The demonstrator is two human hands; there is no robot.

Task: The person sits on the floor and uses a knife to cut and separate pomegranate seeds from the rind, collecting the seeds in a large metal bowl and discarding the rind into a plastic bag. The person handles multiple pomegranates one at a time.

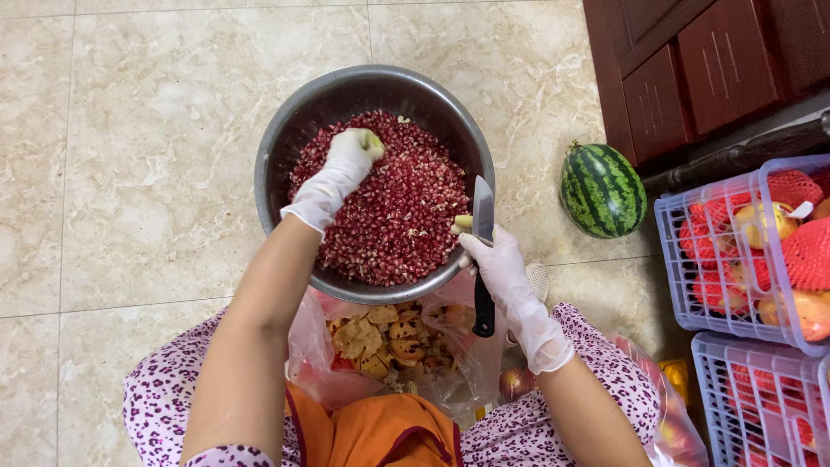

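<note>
Pomegranate seeds (393, 216): from my head view, a deep red heap filling the metal bowl (281, 138), which sits on the tiled floor (156, 173).
Left hand (339, 177): white-gloved, I see it reaching into the bowl, fingers curled shut around a small pale piece of pith (372, 138), resting on the seeds.
Right hand (501, 268): white-gloved, closed around the black handle of a knife (482, 251); the blade points up over the bowl's near rim, and a yellowish scrap sits at the fingertips.
Peel bag (389, 342): clear plastic, holding tan rind pieces, just below the bowl, between my knees.
Watermelon (603, 190): striped, on the floor right of the bowl.
Baskets (692, 285): pale lattice crates of net-wrapped fruit at far right.
</note>
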